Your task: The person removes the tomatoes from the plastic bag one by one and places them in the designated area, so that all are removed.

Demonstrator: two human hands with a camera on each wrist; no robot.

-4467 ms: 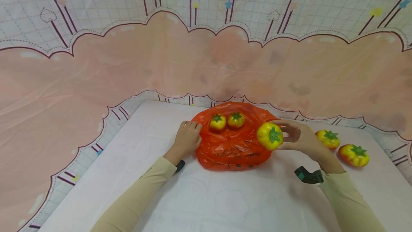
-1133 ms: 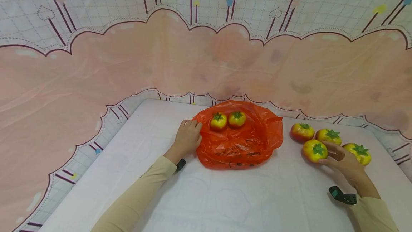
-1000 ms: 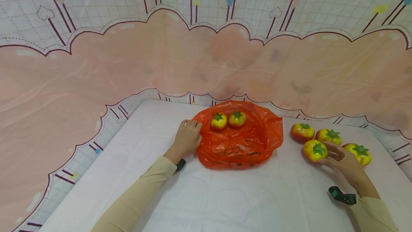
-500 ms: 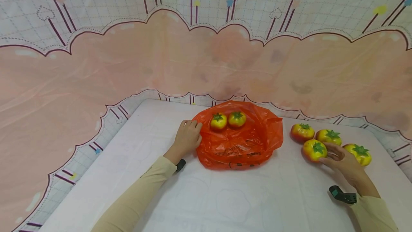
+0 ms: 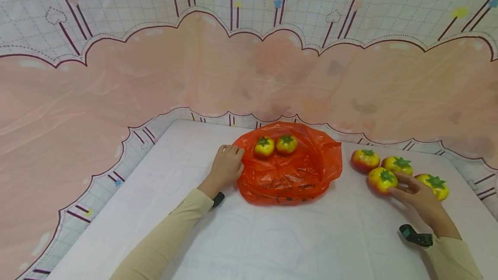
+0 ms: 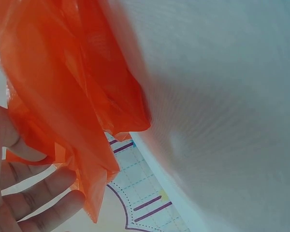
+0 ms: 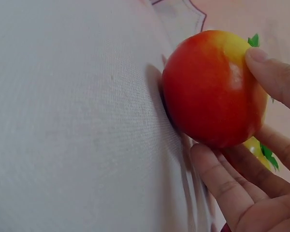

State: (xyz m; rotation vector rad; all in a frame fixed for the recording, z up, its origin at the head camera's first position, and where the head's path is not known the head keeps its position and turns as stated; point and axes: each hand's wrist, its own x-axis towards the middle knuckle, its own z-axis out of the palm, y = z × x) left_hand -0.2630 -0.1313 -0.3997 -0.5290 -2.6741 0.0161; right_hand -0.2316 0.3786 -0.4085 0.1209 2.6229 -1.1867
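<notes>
An orange-red plastic bag lies spread on the white-covered table, two red-and-yellow tomatoes with green leafy tops on its back half. My left hand grips the bag's left edge; in the left wrist view the bag's folds run between thumb and fingers. Far to the right, my right hand holds a tomato between thumb and fingers, close over the table. The right wrist view shows this tomato's red side, with the thumb near its leafy top and the fingers along the opposite side.
Right around the held tomato sit three more: one behind it on the left, another tomato at the back, and a third tomato partly behind my right hand. A patterned cloth backdrop rises behind the table.
Some seconds ago my right hand held a tomato over the bag's right edge; it is now at the right-hand group. Lately the held tomato has shifted slightly right. My left hand has stayed put.
</notes>
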